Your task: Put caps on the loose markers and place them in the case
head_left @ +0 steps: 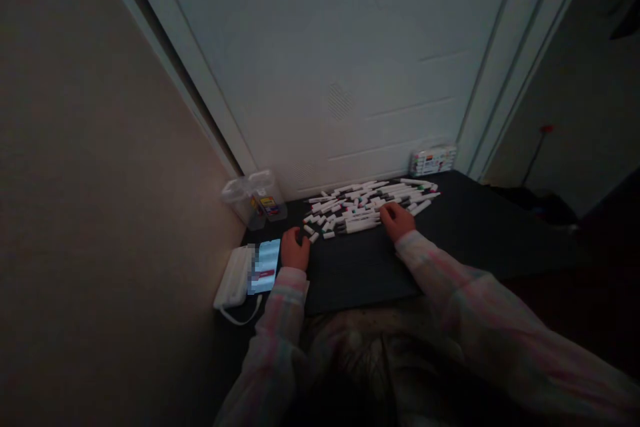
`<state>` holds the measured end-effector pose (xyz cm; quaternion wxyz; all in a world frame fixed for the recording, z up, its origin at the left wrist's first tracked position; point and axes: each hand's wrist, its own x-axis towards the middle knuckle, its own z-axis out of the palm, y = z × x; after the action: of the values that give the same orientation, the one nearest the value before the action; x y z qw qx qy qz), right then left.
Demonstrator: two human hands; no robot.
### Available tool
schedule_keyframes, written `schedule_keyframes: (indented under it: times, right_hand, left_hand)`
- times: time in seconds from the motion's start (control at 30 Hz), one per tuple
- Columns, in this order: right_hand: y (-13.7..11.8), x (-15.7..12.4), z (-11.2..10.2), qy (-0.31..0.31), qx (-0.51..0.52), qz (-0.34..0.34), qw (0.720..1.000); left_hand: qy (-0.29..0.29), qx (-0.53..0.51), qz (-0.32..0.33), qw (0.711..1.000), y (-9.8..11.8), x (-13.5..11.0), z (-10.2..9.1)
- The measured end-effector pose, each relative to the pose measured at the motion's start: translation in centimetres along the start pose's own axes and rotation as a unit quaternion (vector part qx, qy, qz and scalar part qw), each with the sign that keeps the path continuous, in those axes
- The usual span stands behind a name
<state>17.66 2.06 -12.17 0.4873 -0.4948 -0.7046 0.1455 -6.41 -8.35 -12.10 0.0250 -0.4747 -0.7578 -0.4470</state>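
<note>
A heap of several white markers (pixel 367 205) with coloured caps lies on a dark mat (pixel 360 267) in front of a white door. My right hand (pixel 397 220) rests on the near right edge of the heap, fingers curled onto the markers. My left hand (pixel 295 248) sits at the heap's left end, fingers curled next to a few short loose pieces (pixel 313 233); what it holds, if anything, is too dim to make out. Both sleeves are pale plaid.
A clear plastic container (pixel 257 199) stands at the back left against the door frame. A lit phone (pixel 265 265) lies on a white power bank (pixel 234 278) left of my left hand. A marker case (pixel 433 160) stands by the door at the back right. A beige wall fills the left.
</note>
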Motion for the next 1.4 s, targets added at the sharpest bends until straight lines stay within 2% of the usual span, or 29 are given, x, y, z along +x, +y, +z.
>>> schedule_keyframes:
  times: [0.2, 0.3, 0.4, 0.47, 0.63, 0.8, 1.0, 1.23, 1.4]
  right_hand:
    - [0.0, 0.0, 0.1, 0.012, 0.045, 0.006, 0.999]
    - [0.1, 0.0, 0.3, 0.008, 0.057, 0.011, 0.998]
    - [0.1, 0.0, 0.3, 0.005, 0.057, 0.015, 0.998]
    - [0.0, 0.0, 0.3, 0.003, 0.055, 0.013, 0.998]
    - [-0.3, 0.0, 0.2, 0.003, 0.051, 0.007, 0.999]
    - [-0.2, 0.0, 0.3, 0.001, 0.056, 0.002, 0.998]
    - [-0.1, 0.0, 0.5, 0.001, 0.056, 0.008, 0.998]
    - [0.1, 0.0, 0.7, -0.004, 0.055, 0.019, 0.998]
    - [0.2, 0.0, 0.7, -0.009, 0.054, 0.019, 0.998]
  left_hand:
    - [0.121, 0.067, -0.027, 0.99, 1.2, 3.8, -2.7]
    - [0.132, 0.125, -0.02, 0.983, 3.0, 6.6, -4.6]
    - [0.093, 0.193, 0.013, 0.977, 5.0, 9.6, -5.9]
    - [0.04, 0.239, 0.05, 0.969, 6.0, 11.5, -6.5]
    - [-0.092, 0.356, 0.113, 0.923, 6.2, 14.6, -7.5]
    - [-0.129, 0.432, 0.161, 0.878, 5.6, 15.3, -8.1]
    - [-0.14, 0.478, 0.202, 0.843, 5.4, 15.4, -8.3]
    - [-0.138, 0.491, 0.243, 0.825, 6.0, 13.6, -8.8]
    - [-0.142, 0.478, 0.26, 0.827, 6.9, 11.8, -8.5]
